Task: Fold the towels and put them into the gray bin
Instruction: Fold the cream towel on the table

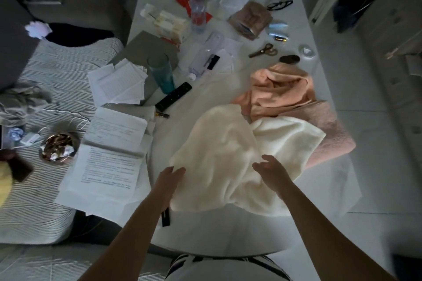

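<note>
The left hand (pixel 170 180) reaches over the near left edge of the cream towel (pixel 230 157), fingers loosely extended and close together, palm turned inward, holding nothing; whether the fingertips touch the cloth cannot be told. The right hand (pixel 271 170) hovers above the towel's middle, open with fingers spread and slightly curled, also holding nothing.

The cream towel lies rumpled and unfolded on the white table (pixel 198 228), its near edge hanging toward the person. Behind it and to the right, touching it, is a crumpled peach towel (pixel 280 91), and under both, at the table's right edge, a pink towel (pixel 331 134) pokes out. No gray bin can be made out.

Just beside the left forearm a small black strip (pixel 166 218) lies on the table. To the left are stacks of printed papers (pixel 109 159), with more papers (pixel 118 82) farther back. A black remote (pixel 173 97) lies near a teal tumbler (pixel 161 73). Beyond them stand 1 upright clear bottle (pixel 197 4) and 1 lying on its side (pixel 205 55). Scissors (pixel 263 50) and a battery (pixel 280 39) sit farther back on the right, and eyeglasses (pixel 279 4) near the far edge. Off the table to the left, a round metal dish (pixel 59 148) rests on striped fabric (pixel 45 80).
</note>
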Demonstrator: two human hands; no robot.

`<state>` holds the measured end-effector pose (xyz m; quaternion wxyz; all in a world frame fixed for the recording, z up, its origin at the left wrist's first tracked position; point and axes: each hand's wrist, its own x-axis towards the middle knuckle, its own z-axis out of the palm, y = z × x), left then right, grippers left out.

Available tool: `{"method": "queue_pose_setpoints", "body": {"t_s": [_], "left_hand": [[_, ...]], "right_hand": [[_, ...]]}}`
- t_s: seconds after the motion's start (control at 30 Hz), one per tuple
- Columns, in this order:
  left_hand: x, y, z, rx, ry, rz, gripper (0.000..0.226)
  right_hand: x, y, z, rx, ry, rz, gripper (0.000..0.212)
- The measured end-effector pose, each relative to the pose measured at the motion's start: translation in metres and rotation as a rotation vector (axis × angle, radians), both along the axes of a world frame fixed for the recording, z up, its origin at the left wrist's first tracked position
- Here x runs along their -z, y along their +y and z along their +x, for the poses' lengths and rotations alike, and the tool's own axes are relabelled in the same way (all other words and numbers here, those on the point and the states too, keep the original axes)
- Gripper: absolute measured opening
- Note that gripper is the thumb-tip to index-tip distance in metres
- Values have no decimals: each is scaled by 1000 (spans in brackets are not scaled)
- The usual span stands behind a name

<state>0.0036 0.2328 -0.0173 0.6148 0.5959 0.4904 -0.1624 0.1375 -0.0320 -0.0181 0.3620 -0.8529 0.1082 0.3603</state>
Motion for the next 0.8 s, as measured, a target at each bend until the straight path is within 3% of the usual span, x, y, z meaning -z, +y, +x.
{"method": "queue_pose_setpoints", "body": {"t_s": [0.1, 0.17, 0.3, 0.43, 0.5, 0.6, 0.63, 0.7, 0.8], "left_hand": [[-8, -12, -4, 130, -1, 55, 23], [-8, -17, -15, 223, -6, -43, 24], [-1, -15, -35, 394, -3, -147, 36], [15, 5, -18, -24, -67, -115, 25], [18, 11, 3, -208, -113, -167, 12], [22, 9, 42, -288, -171, -185, 13], [22, 5, 54, -253, -180, -147, 14], [23, -7, 74, -84, -199, -9, 13], [26, -33, 94, 203, -167, 135, 18]], "right_hand": [[5, 17, 10, 67, -18, 35, 74], [8, 27, 15, 98, -13, 41, 76], [-5, 39, 16, 11, -110, 103, 22], [-44, 8, -5, 0, -242, 183, 21], [-55, -27, -24, 0, -268, 118, 28], [-44, -87, -46, 35, -157, -65, 23], [-35, -103, -50, 21, -58, -128, 17], [-18, -123, -55, -41, 137, -226, 28], [-5, -119, -53, -42, 86, -271, 49]]}}
